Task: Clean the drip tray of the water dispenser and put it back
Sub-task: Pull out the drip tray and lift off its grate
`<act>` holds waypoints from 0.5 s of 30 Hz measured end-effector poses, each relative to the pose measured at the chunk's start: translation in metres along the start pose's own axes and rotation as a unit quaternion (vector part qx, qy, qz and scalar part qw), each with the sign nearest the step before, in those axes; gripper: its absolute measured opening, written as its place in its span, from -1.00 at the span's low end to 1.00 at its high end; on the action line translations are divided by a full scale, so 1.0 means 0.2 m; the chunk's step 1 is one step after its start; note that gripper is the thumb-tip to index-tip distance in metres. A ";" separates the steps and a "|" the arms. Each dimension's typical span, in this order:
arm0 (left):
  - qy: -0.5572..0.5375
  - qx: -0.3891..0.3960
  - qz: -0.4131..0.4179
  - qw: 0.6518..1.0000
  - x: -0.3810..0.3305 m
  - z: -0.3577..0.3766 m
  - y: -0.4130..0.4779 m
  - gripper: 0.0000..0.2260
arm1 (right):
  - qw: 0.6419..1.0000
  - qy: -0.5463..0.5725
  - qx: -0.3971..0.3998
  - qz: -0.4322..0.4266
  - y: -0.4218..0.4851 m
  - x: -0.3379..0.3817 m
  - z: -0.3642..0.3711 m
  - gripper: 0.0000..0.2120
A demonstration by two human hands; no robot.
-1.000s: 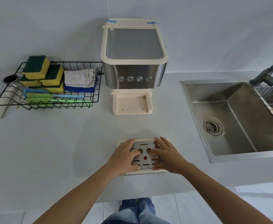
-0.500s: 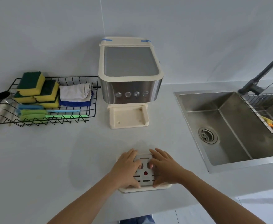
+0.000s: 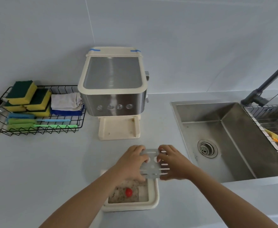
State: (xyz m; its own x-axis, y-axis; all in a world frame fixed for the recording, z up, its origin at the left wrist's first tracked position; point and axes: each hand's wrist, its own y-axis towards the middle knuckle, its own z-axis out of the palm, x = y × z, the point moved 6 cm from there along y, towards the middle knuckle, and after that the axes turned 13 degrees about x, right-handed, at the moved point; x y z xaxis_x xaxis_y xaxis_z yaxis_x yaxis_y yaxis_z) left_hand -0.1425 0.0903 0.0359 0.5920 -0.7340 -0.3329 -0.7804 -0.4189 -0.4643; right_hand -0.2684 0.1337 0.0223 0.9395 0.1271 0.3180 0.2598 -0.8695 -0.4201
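The cream drip tray (image 3: 153, 203) lies on the counter close to the front edge, its basin speckled with dirt around a red float (image 3: 128, 192). Both hands hold the metal grate (image 3: 153, 168) lifted above the tray's far end. My left hand (image 3: 131, 163) grips the grate's left side and my right hand (image 3: 174, 163) grips its right side. The water dispenser (image 3: 113, 89) stands at the back, with its cream base slot (image 3: 118, 129) bare.
A black wire rack (image 3: 36, 129) at the left holds sponges (image 3: 22, 92), folded cloths (image 3: 65, 100) and brushes. A steel sink (image 3: 225, 137) with a drain lies to the right, a dark faucet (image 3: 266, 84) and a wire basket (image 3: 273, 119) beyond it.
The grate sat on the tray under both hands; now it is lifted off, exposing the dirty basin and red float. The view shifted downward.
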 end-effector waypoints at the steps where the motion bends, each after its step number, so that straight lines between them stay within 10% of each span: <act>1: 0.008 -0.006 0.005 1.000 0.00 -0.02 0.03 -0.53 | 1.000 -0.004 -0.006 0.007 0.01 -0.03 -0.03 -0.47; 15: 0.009 0.037 -0.049 0.998 -0.03 0.00 0.55 -0.51 | 0.995 -0.029 0.095 0.016 0.18 -0.48 -0.07 -0.46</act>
State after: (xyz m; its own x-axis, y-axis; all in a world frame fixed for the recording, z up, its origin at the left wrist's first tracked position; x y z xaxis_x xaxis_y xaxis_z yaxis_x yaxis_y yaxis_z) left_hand -0.2315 0.0497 -0.0132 0.6601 -0.7013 -0.2692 -0.7018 -0.4480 -0.5539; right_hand -0.3528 0.0843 -0.0114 0.9580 0.1334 0.2537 0.2618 -0.7678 -0.5847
